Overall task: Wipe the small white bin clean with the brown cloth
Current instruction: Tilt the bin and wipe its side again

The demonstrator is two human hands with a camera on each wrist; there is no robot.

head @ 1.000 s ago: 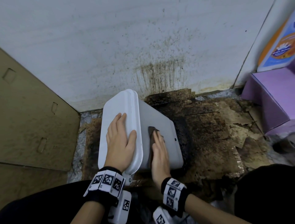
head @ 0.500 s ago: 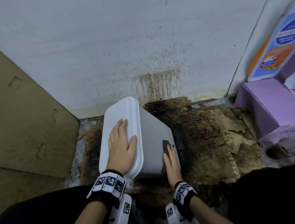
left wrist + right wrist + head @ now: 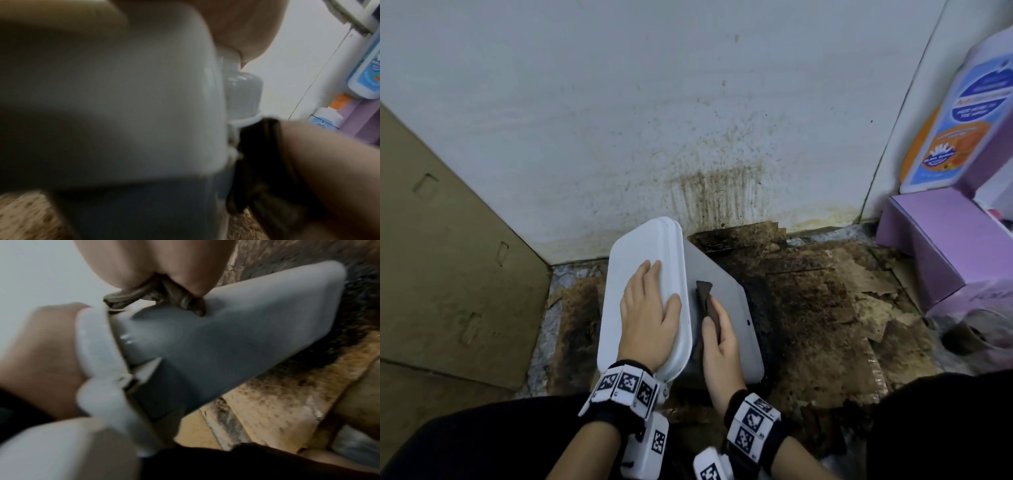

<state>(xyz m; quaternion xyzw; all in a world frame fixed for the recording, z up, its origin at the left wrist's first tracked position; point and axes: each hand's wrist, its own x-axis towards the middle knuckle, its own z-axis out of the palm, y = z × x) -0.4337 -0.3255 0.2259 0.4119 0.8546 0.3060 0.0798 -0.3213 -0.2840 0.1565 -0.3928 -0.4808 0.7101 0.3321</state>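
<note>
- Head view: small white bin (image 3: 726, 308) tipped on its side on stained cardboard (image 3: 825, 308) at the foot of a spattered wall (image 3: 688, 120).
- Left hand (image 3: 649, 317) flat on the bin's lid (image 3: 633, 253), fingers straight and spread, gripping nothing.
- Right hand (image 3: 719, 346) against the bin's side wall just right of the lid, thumb and fingers pinching the brown cloth (image 3: 707, 301); cloth's lower part hidden under the palm.
- Bin's near end cut off behind both wrist bands; purple box (image 3: 935, 246) well right of the bin, partly out of frame.
- Left wrist view: very blurred; grey bulk of the bin (image 3: 102, 105) filling most of the picture, dark cloth (image 3: 261, 162) at its right edge under the right hand (image 3: 329, 170); finger positions impossible to make out here.
- Right wrist view: blurred; two fingers (image 3: 191, 269) above the bin wall (image 3: 226, 345) squeezing bunched cloth (image 3: 164, 295) onto it; left hand (image 3: 41, 345) pressed on the lid rim, mostly cut off at the left edge.
</note>
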